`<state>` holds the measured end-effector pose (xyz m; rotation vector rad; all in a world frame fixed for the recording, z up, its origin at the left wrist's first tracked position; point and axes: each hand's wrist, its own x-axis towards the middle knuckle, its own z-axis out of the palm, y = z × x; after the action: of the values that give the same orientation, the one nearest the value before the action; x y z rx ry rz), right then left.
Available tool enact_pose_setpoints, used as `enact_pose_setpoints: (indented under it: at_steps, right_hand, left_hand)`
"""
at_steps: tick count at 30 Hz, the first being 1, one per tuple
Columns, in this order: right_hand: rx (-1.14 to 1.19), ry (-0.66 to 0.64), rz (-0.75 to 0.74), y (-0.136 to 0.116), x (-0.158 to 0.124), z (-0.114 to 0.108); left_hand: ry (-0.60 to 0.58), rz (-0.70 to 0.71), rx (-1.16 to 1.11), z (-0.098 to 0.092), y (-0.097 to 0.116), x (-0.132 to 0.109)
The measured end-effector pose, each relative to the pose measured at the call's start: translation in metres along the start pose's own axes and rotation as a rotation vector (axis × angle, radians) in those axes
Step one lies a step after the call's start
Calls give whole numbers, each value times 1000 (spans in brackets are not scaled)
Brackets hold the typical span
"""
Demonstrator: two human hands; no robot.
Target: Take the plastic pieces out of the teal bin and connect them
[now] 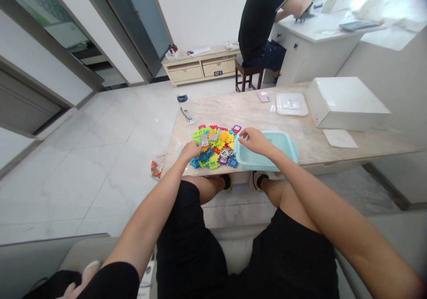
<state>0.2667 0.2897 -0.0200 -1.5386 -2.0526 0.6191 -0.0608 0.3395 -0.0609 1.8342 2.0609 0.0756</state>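
Observation:
A heap of colourful toothed plastic building pieces point(213, 159) lies on the marble-patterned table. My left hand point(191, 150) is at the heap's left side, fingers closed at a small white window-shaped piece point(205, 143). Over the left rim of a light blue plastic bin point(256, 167), my right hand point(256, 141) hovers with bent fingers apart and nothing visible in them. More white window-shaped pieces point(224, 154) rest on the heap's right part. One white piece point(178, 146) lies apart, to the left of my left hand. My right hand and forearm hide part of the bin's inside.
A clear bottle with a dark lid point(185, 108) stands at the table's far left. Farther right are a phone point(263, 96), a clear plastic lid point(292, 104), a white box point(350, 101) and a paper sheet point(340, 138). Another person point(258, 23) sits on a stool beyond the table.

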Motion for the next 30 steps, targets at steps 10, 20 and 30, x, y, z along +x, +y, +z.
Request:
enact_pose_setpoints:
  at_steps: [10, 20, 30]
  right_hand:
    - [-403, -71, -162, -46, -35, 20]
    - [-325, -8, -205, -38, -15, 14]
    - [-232, -28, -228, -77, 10, 8]
  left_hand:
    - [276, -90, -181, -25, -28, 3]
    - [3, 31, -521, 0, -63, -75]
    - [-127, 116, -981, -4, -46, -211]
